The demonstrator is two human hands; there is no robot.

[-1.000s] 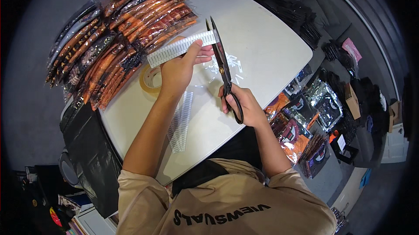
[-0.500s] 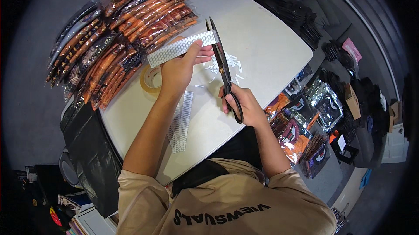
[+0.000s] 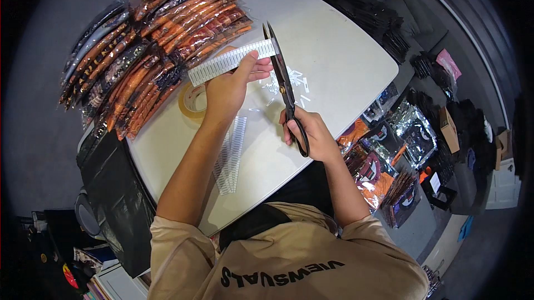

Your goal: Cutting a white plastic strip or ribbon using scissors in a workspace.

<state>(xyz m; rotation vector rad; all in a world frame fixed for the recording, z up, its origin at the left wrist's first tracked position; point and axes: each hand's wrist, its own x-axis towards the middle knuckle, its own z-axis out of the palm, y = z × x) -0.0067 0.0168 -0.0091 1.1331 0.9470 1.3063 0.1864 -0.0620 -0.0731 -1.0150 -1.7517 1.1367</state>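
Observation:
My left hand [image 3: 231, 88] pinches a white strip of small printed labels [image 3: 225, 63], thumb on top and the other fingers behind it. The strip's right end lies between the slightly parted blades of long black scissors [image 3: 285, 85], whose handles are in my right hand [image 3: 308, 133]. Small cut white pieces [image 3: 302, 83] lie scattered on the white table [image 3: 339, 49] under the scissors. A roll of yellowish tape [image 3: 185, 105] sits left of my left wrist, partly hidden by it. More label strips [image 3: 236, 144] lie overlapping on the table beside my left forearm.
Stacked bagged orange and black garments [image 3: 161, 38] cover the upper left. Dark piled items [image 3: 361, 10] are beyond the table. Bagged goods [image 3: 375, 177] and a cardboard box [image 3: 449, 127] stand to the right. Black plastic sheeting [image 3: 111, 200] hangs at the table's left edge.

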